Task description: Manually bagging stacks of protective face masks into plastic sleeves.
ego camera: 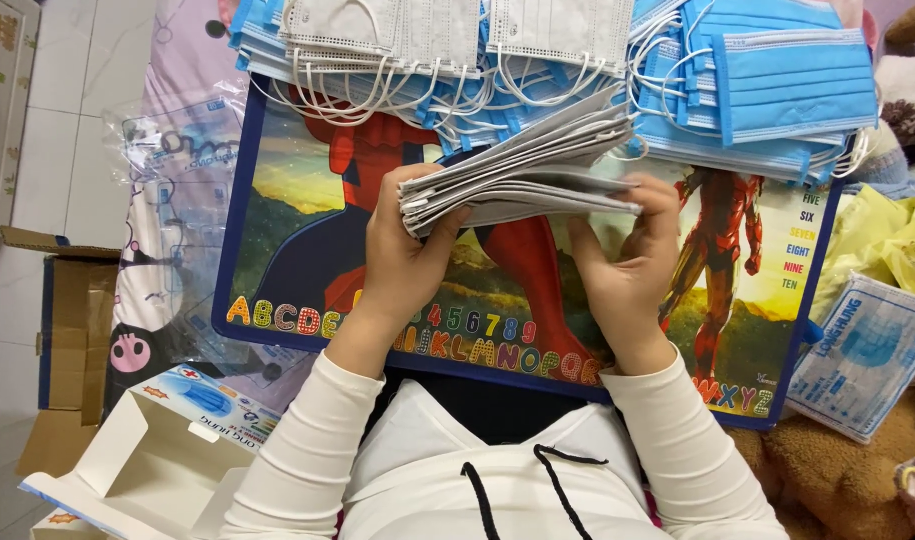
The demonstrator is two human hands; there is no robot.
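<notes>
Up near the middle of the picture, a stack of grey face masks (522, 180) was held between two hands. The left hand (402, 250) was closed around the stack's end at about 9 o'clock, thumb on the side and fingers curled under. The right hand (627, 265) pinched the other end at about 3 o'clock, with its fingertips on top of the masks. Both arms wore long white sleeves (307, 450).

Under the hands lay a colourful play board (277, 240) with letters, numbers and cartoon heroes on it. At 12 o'clock from the stack, more grey masks (377, 30) sat in a pile with white ear loops hanging down. At about 2 o'clock was a big pile of blue masks (777, 80).

Down at 8 o'clock stood an open white mask box (137, 460). At 4 o'clock lay a flat clear bag (867, 355) with blue print.
</notes>
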